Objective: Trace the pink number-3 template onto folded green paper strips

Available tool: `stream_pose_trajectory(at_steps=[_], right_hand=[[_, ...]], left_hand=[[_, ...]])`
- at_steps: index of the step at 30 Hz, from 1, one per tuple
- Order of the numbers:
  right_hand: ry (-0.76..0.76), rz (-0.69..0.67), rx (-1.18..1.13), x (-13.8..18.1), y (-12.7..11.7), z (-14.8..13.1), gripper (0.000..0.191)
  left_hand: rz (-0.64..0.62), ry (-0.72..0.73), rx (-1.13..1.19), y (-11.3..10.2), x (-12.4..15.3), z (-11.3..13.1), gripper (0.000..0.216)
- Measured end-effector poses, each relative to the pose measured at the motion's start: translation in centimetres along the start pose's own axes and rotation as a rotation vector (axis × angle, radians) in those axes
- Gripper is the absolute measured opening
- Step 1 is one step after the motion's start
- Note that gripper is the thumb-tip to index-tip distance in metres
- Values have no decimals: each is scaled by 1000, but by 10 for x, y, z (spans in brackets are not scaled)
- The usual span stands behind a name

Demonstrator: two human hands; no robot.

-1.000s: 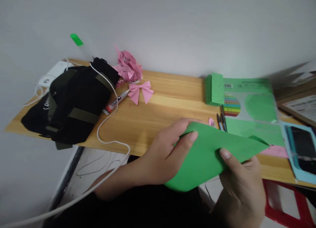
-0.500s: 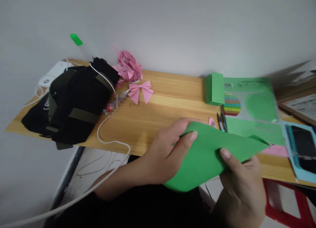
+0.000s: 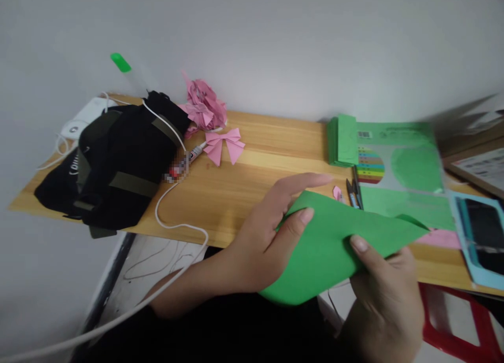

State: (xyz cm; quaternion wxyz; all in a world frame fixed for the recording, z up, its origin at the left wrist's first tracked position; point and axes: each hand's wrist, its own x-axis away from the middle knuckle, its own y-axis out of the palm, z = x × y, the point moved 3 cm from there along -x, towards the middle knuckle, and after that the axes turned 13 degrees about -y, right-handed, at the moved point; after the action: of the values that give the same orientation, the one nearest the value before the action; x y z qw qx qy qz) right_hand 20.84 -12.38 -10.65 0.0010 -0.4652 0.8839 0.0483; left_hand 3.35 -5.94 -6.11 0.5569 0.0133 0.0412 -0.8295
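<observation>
A sheet of green paper (image 3: pixel 323 247), bent over on itself, is held between my two hands above the table's front edge. My left hand (image 3: pixel 271 237) grips its left side, thumb on top and the index finger lifted off beyond the upper corner; the other fingers are behind the paper. On the right, my right hand (image 3: pixel 386 295) pinches the lower edge, its thumb pressing the front face and its fingers underneath. Behind the paper lie scissors (image 3: pixel 353 193) and a small pink piece (image 3: pixel 337 193).
On the wooden table (image 3: pixel 275 148) are a black bag (image 3: pixel 118 163), crumpled pink paper (image 3: pixel 205 105), a pink paper bow (image 3: pixel 225 144), a stack of green folded paper (image 3: pixel 342 140), a green paper pack (image 3: pixel 413 163) and a phone (image 3: pixel 482 226). A white cable (image 3: pixel 181 226) hangs over the front edge.
My left index finger has lifted away from the paper and stretched out to the right. The paper's upper left corner is now more exposed; my right hand keeps its place.
</observation>
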Motion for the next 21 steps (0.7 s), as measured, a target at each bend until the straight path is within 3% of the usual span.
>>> stream_pose_trajectory(at_steps=[11,15,21], right_hand=[[29,28,-11,-1,2,-2,52],[23,27,-23,0,1,-3,51],[-75,49,-10,-2,2,-2,52]], left_hand=[[9,82,-131,3,3,2,35],[32,99,-149,4,5,-1,47],[70,119,-77,5,3,-13,54]])
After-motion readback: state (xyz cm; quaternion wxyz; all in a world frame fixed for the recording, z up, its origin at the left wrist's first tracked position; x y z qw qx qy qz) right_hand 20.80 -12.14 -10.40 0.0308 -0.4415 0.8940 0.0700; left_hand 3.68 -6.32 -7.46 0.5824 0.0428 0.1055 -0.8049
